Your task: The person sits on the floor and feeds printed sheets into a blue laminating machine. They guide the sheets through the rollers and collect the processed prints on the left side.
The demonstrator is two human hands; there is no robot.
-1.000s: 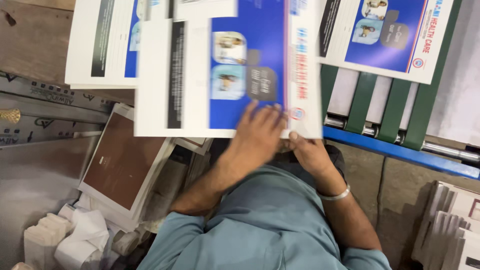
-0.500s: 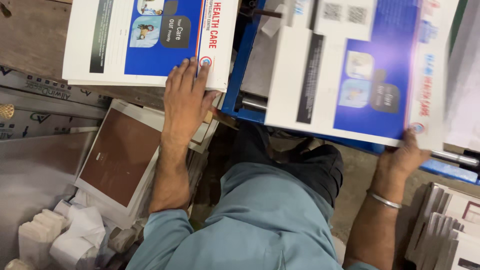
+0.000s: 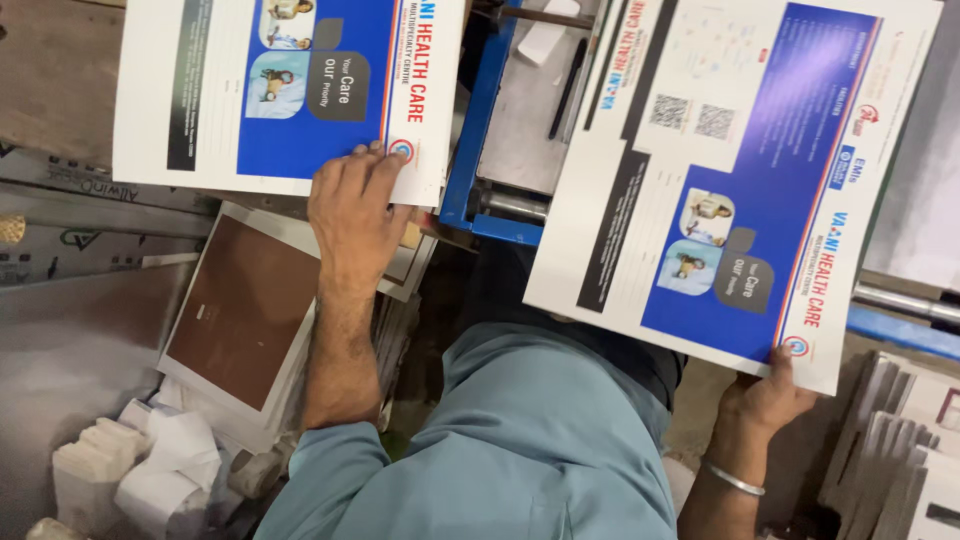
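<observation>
Left hand (image 3: 352, 205) flat, palm down, fingers spread on the near right corner of the left sheet (image 3: 270, 95). Open grip, pressing only, nothing pinched. That sheet is white with a blue panel and two small photos, lying at 11 o'clock from my body, over a wooden counter (image 3: 55, 70).

Right hand (image 3: 765, 395) at 4 o'clock, closed on the lower corner of the right sheet (image 3: 740, 170): thumb on the printed face, fingers behind it. Same print style, blue panel, two square code blocks near the top. It's tilted, lifted clear of the surface, top edge out toward 1 o'clock. Bangle (image 3: 733, 478) on that wrist.

The two sheets are well apart. Between them, at 12 o'clock: blue frame (image 3: 478, 140) with a grey metal bed (image 3: 525, 120) and a roller (image 3: 510, 205) at its near edge.

Under my left forearm, at 9 o'clock: brown board (image 3: 240, 310) with white border, on a stack. White paper scraps (image 3: 150, 470) at 8 o'clock. Folded white stacks (image 3: 900, 440) standing on edge at 4 o'clock, just beside the right hand.
</observation>
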